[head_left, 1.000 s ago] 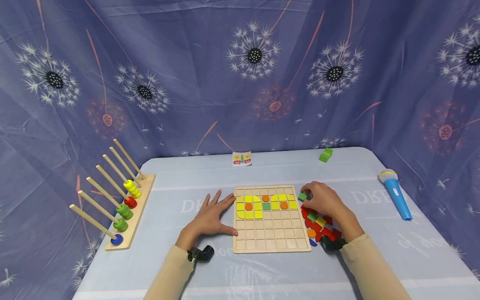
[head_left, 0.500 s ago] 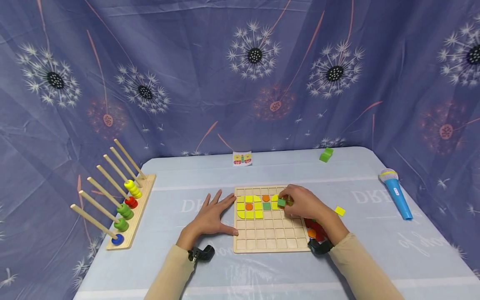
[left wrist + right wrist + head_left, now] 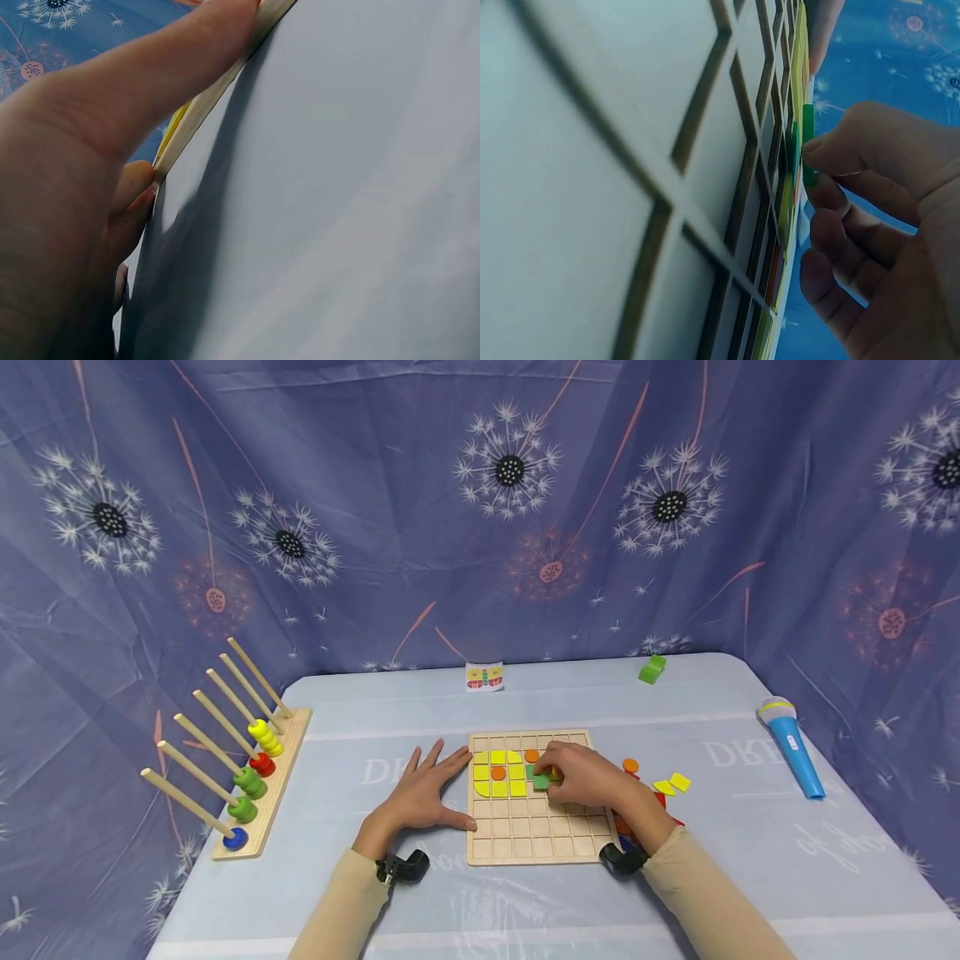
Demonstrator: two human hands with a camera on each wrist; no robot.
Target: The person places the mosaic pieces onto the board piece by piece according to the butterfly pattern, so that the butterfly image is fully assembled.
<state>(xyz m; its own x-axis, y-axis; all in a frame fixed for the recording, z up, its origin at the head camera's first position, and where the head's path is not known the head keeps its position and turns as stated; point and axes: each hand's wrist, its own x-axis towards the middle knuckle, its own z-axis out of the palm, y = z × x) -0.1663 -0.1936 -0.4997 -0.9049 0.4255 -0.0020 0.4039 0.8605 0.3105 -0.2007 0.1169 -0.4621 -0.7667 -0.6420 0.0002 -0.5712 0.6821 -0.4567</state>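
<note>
My right hand pinches a green square tile between thumb and fingers, close over the wooden grid board. In the right wrist view the green tile stands edge-on at the fingertips, its other fingers curled beneath. Just behind it, another green tile lies in the grid, below an orange disc. Yellow tiles ring a second orange disc on the board's left. My right hand hides part of the board's right side. With fingers spread, my left hand touches the board's left edge.
Loose red, yellow and orange pieces lie right of the board, partly under my right forearm. A small butterfly picture card and green blocks are at the back. A bead stacker stands left; a blue toy microphone lies right.
My right hand has carried the green tile leftward from beside the board to the grid's middle. More loose pieces show at right. The left hand stays in place.
</note>
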